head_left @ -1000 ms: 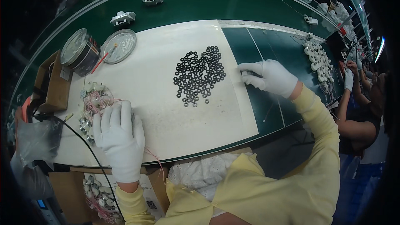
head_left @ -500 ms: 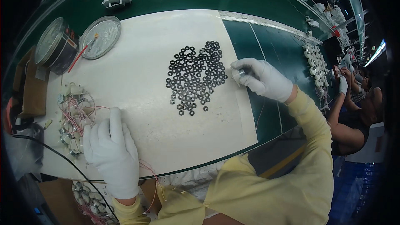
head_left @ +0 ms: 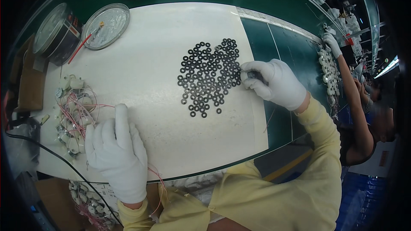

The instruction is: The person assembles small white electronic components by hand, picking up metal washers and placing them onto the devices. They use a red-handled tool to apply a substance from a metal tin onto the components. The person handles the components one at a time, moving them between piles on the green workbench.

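Note:
My right hand [head_left: 276,81], in a white glove, pinches a small metal-sided motor [head_left: 255,75] between thumb and fingers. Most of the motor is hidden by the glove. It is held at the right edge of a patch of black rings [head_left: 207,79] lying flat on a white sheet. My left hand [head_left: 117,154], also gloved, rests palm down with its fingers stretched out, beside a pile of small white motors [head_left: 72,115] with pink wires. One wire runs to its index fingertip, and pink wires [head_left: 157,175] hang past the table edge by its wrist; its palm is hidden.
A tub [head_left: 60,36], a round lid [head_left: 107,25] and a red-handled brush [head_left: 81,48] stand at the far left. A black cable [head_left: 55,154] crosses the left corner. White parts [head_left: 329,75] lie in rows at right, near another person's arm [head_left: 353,98].
The view has shifted slightly. My right hand has turned the motor, which shows less now, and brought it to the rings' edge. Another person's gloved hand has reached across the far right.

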Action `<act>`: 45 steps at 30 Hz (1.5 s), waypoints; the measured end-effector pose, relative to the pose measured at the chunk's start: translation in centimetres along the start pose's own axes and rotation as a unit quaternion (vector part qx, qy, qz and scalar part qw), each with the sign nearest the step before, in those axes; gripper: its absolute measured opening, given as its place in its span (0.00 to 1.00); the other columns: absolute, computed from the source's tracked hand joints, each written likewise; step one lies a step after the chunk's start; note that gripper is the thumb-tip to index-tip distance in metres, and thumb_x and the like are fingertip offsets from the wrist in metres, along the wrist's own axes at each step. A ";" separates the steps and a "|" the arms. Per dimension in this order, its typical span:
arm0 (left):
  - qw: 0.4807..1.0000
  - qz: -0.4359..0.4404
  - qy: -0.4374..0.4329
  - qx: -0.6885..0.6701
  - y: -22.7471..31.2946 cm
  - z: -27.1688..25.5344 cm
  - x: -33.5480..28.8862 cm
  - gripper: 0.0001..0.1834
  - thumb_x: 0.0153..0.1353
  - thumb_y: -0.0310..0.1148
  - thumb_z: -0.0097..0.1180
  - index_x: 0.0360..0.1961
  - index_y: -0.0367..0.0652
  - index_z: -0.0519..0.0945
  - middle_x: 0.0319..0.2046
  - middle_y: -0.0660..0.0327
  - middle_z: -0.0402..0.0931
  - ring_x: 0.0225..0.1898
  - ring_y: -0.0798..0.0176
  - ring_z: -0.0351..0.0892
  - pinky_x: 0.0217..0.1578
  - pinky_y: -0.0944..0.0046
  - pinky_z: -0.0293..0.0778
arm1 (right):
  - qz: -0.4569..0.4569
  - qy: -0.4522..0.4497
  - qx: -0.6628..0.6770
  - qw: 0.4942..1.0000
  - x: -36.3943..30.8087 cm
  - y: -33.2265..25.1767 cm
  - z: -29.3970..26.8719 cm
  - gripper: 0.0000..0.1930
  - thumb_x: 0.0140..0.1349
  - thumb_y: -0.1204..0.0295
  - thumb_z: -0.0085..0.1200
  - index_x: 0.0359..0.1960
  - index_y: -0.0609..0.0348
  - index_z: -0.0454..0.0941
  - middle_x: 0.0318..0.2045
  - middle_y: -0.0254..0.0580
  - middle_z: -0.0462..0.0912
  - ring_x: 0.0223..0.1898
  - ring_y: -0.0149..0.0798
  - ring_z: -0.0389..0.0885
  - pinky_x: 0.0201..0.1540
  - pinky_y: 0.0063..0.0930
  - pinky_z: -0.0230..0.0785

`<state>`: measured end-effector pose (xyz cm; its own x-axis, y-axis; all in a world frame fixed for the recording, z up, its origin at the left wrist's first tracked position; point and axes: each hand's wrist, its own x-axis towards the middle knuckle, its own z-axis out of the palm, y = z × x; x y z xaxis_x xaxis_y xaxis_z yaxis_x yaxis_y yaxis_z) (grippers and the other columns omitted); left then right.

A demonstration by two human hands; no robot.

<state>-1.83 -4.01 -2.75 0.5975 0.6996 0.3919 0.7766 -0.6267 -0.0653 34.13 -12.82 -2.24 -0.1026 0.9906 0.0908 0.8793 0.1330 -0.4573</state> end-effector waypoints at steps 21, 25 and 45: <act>1.000 -0.001 0.012 -0.024 0.2 0.1 -0.2 0.25 0.63 0.29 0.61 0.63 0.42 0.78 0.42 0.57 0.81 0.43 0.52 0.80 0.59 0.45 0.73 | -0.065 -0.181 -0.262 0.946 0.1 -3.8 -3.3 0.15 0.60 0.66 0.66 0.47 0.49 0.79 0.25 0.32 0.84 0.25 0.42 0.83 0.29 0.32 0.71; 0.999 -0.007 0.026 -0.023 0.3 0.0 -0.3 0.26 0.62 0.30 0.62 0.63 0.41 0.79 0.42 0.56 0.82 0.43 0.52 0.80 0.59 0.45 0.73 | -0.001 -0.133 0.021 0.991 -1.0 -0.5 -3.1 0.17 0.64 0.70 0.64 0.55 0.53 0.80 0.32 0.36 0.87 0.30 0.36 0.86 0.39 0.27 0.76; 0.998 -0.005 0.022 -0.055 0.0 0.2 -0.3 0.25 0.63 0.28 0.62 0.63 0.40 0.78 0.40 0.54 0.81 0.42 0.49 0.80 0.57 0.44 0.73 | -0.081 -0.021 -0.067 0.994 -1.8 -0.2 -1.9 0.17 0.59 0.66 0.67 0.50 0.48 0.80 0.30 0.32 0.86 0.29 0.43 0.84 0.32 0.35 0.74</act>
<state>-1.95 -4.18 -3.09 0.5782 0.6919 0.4324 0.7544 -0.6552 0.0395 35.00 -14.71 -0.59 -0.2646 0.9574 0.1159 0.9034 0.2881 -0.3175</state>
